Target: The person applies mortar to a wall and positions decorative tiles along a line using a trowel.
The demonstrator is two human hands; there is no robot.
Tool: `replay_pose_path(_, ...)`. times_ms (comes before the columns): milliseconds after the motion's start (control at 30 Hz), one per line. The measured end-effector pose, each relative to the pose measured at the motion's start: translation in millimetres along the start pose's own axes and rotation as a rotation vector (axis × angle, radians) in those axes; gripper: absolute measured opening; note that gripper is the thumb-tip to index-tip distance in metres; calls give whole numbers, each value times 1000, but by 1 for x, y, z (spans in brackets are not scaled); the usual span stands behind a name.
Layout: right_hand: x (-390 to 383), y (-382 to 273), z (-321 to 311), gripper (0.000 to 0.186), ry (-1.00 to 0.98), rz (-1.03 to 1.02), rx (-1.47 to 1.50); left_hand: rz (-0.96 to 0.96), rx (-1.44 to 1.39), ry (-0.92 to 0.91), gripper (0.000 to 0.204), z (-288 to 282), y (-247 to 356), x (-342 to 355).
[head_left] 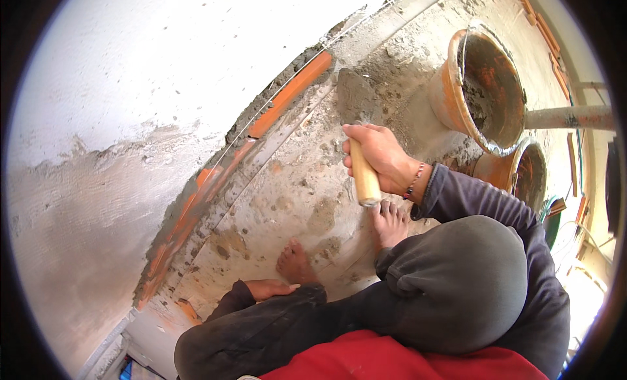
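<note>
My right hand (382,159) is wrapped round the pale wooden handle (364,174) of a trowel. Its mortar-smeared blade (358,96) points away from me, low over the grey mortar on the floor. Beside my left shin rests my left hand (269,288), with a digit stretched out along the trouser leg and the other fingers partly hidden; no tool shows in it. Left of the trowel, a clean orange brick strip (290,96) lies in wet mortar along the wall's foot. Nearer to me, mortar-smeared orange pieces (176,233) continue that row.
A white string (287,82) runs along the row beside the partly plastered wall (130,86). At the right stands a mortar-caked orange bucket (447,96), with a second bucket (499,171) behind a pole (568,118). My bare feet (390,223) are on the mortar-spattered floor.
</note>
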State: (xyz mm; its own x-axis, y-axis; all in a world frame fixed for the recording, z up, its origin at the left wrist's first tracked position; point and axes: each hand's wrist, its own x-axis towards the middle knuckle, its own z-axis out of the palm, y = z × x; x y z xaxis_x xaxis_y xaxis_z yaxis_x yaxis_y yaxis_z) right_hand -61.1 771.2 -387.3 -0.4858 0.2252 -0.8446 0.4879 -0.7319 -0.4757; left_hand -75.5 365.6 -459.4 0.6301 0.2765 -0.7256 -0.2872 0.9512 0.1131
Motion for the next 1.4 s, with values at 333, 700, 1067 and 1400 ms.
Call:
replay_pose_path(333,27,2,42,17,79,-98,-137,-7,-2,-3,60,1,-5,1)
replay_pose_path(700,50,9,19,20,-236,-422,-1145,55,-21,-30,57,3,-5,0)
replay_pose_path(1067,74,50,28,23,-397,-442,-965,85,127,-49,65,3,7,-6)
replay_pose_path(1400,4,34,69,26,-264,-112,-695,135,153,-33,61,3,2,-5)
